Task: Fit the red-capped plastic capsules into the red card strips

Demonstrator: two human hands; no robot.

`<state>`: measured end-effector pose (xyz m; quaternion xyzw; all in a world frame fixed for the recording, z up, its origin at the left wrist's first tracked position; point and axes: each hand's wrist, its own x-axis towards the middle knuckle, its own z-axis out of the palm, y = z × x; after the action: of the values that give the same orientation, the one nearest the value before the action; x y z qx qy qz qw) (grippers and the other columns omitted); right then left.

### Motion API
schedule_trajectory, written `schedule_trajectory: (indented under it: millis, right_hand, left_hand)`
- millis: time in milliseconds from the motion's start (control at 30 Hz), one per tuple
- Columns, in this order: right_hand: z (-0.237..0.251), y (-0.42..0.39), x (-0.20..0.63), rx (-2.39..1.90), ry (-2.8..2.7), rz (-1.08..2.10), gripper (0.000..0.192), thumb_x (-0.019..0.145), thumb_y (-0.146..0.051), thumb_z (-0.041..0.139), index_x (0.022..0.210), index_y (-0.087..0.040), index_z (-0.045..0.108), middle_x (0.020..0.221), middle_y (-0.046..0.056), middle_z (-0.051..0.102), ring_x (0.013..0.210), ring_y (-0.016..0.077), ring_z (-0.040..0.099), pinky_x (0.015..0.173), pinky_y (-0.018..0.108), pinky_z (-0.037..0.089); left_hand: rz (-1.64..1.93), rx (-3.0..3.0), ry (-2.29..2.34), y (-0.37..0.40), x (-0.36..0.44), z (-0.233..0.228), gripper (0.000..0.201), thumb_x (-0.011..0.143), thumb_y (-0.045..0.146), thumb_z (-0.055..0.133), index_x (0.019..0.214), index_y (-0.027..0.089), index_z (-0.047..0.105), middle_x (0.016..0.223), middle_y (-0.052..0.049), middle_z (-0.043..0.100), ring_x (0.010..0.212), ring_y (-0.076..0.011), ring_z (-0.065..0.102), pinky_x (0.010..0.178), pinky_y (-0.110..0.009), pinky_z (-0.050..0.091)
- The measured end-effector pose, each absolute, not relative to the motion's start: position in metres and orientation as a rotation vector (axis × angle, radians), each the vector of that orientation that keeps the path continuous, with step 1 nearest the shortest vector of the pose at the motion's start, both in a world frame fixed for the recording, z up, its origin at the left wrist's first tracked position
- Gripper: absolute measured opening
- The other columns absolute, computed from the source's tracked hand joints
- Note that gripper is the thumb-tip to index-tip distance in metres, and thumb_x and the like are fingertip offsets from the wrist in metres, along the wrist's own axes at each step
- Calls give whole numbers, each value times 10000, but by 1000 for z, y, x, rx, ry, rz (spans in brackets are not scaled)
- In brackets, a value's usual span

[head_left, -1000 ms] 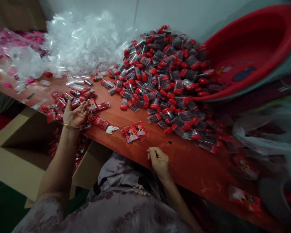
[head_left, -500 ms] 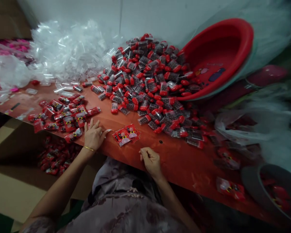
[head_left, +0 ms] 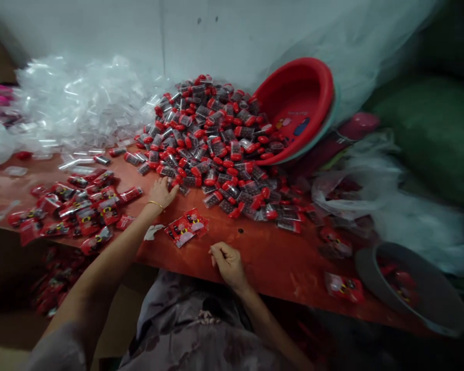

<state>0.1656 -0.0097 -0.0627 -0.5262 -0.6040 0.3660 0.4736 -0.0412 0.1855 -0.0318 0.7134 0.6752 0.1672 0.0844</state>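
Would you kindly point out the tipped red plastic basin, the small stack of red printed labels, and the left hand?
Tipped red plastic basin [head_left: 294,98]: head view, inner wall.
Small stack of red printed labels [head_left: 185,225]: head view, top label.
Left hand [head_left: 163,191]: head view, back of hand.

A pale wall with a thin vertical seam stands behind a red table. A green sack lies at the far right beside crumpled white plastic sheeting. Brown cardboard shows low on the left. The light is dim.
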Motion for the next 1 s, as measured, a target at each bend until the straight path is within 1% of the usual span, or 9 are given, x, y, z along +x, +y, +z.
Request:
schedule_trajectory:
  millis: [67, 200, 400, 467, 533, 633, 700, 800, 1000]
  right_hand:
    - [-62, -8, 166, -1287, -1459, 924, 353, 889, -375, 447, 601, -196, 548, 466, -46, 495, 448, 89, 471, 513, 209, 395]
    - [-61, -7, 167, -1303, -1418, 967, 356, 881, -409, 456, 614, -199, 558, 458, -45, 498, 439, 90, 462, 495, 210, 389]
    - [-61, -7, 169, -1288, -1421, 980, 345, 876, -420, 468, 636, -196, 573, 461, -42, 506, 449, 94, 479, 501, 212, 398]
    - [-61, -8, 170, -1278, -1410, 982, 329, 877, -406, 471, 646, -195, 574, 466, -45, 508, 455, 94, 487, 514, 212, 406]
    - [-61, -8, 170, -1271, -1371, 996, 303, 877, -393, 473, 671, -195, 574, 471, -49, 510, 452, 92, 491, 511, 211, 409]
    - [-61, -8, 170, -1252, -1313, 1024, 264, 877, -378, 471, 702, -199, 558, 482, -54, 511, 447, 91, 492, 491, 207, 404]
    - [-61, -8, 170, -1237, -1317, 1037, 251, 875, -369, 476, 702, -202, 547, 487, -57, 506, 447, 90, 490, 487, 204, 400]
    - [-62, -8, 169, -1229, -1357, 1035, 247, 872, -359, 484, 690, -202, 541, 489, -57, 499, 450, 87, 485, 487, 204, 391]
    - [-62, -9, 166, -1243, -1374, 992, 258, 869, -370, 478, 678, -206, 534, 483, -58, 493, 442, 89, 477, 482, 206, 385]
  left_hand:
    - [523, 2179, 1932, 189, -19, -37, 489, 837, 411, 472, 1205, 90, 504, 1216, -193, 565, 1170, -296, 488, 981, -401, 376]
    - [561, 2185, 1873, 176, 32, -42, 551, 821, 383, 507, 1250, 40, 469, 1286, -244, 499, 1227, -336, 435, 1008, -425, 353]
    - [414, 2150, 1588, 161, 74, -31, 666, 839, 377, 495, 1371, 11, 330, 1210, -237, 572, 1130, -297, 541, 963, -399, 401]
    - [413, 2188, 1549, 154, 63, -24, 634, 828, 376, 510, 1359, 55, 378, 1219, -207, 582, 1129, -282, 548, 955, -386, 415]
    - [458, 2275, 1526, 142, 36, -15, 513, 830, 360, 502, 1288, 130, 492, 1262, -149, 577, 1165, -256, 532, 980, -361, 406]
    - [358, 2402, 1602, 113, -26, 0, 327, 862, 328, 432, 1062, 207, 661, 1210, -84, 629, 1186, -238, 526, 1004, -353, 386]
    - [181, 2464, 1735, 91, -68, 8, 303, 850, 327, 448, 982, 217, 697, 1199, -94, 637, 1225, -282, 490, 1021, -423, 354]
    - [-46, 2500, 1815, 66, -110, 8, 279, 760, 396, 581, 959, 247, 709, 1221, -95, 626, 1281, -359, 411, 1028, -525, 289]
    - [95, 2458, 1870, 62, -116, -11, 205, 805, 384, 535, 807, 262, 700, 1083, -29, 697, 1259, -328, 450, 1061, -530, 210]
